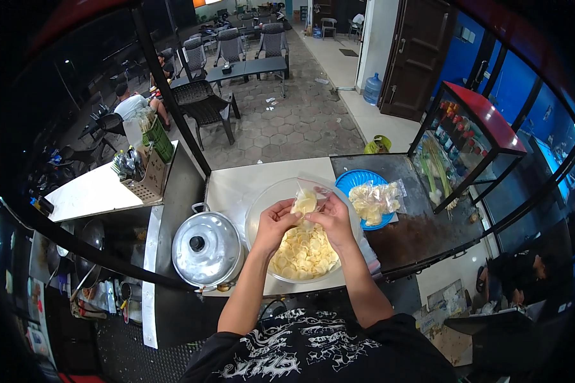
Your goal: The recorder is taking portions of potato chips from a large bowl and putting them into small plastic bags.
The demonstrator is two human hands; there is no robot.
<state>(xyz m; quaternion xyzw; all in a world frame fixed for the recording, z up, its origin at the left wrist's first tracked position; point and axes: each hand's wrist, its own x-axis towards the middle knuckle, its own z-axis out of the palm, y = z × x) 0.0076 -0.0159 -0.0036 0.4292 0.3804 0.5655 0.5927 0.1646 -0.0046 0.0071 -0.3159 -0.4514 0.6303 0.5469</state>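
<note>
Hands, left [276, 220] and right [332, 219], pinch a light, limp plastic bag [306, 201] of brittle crackers by its mouth, above the glass bowl [257, 210] at frame centre.

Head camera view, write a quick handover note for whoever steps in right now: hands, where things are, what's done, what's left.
Left hand and right hand: both hold a small clear bag of pale chips over the big clear bowl.
Bowl: already holds a heap of chips.
Blue plate, to the right: one more filled bag lies on it, unopened as far as I can tell.
Lidded metal pot: left of the bowl, untouched.
Left: the bag in hand and the one on the plate.
</note>
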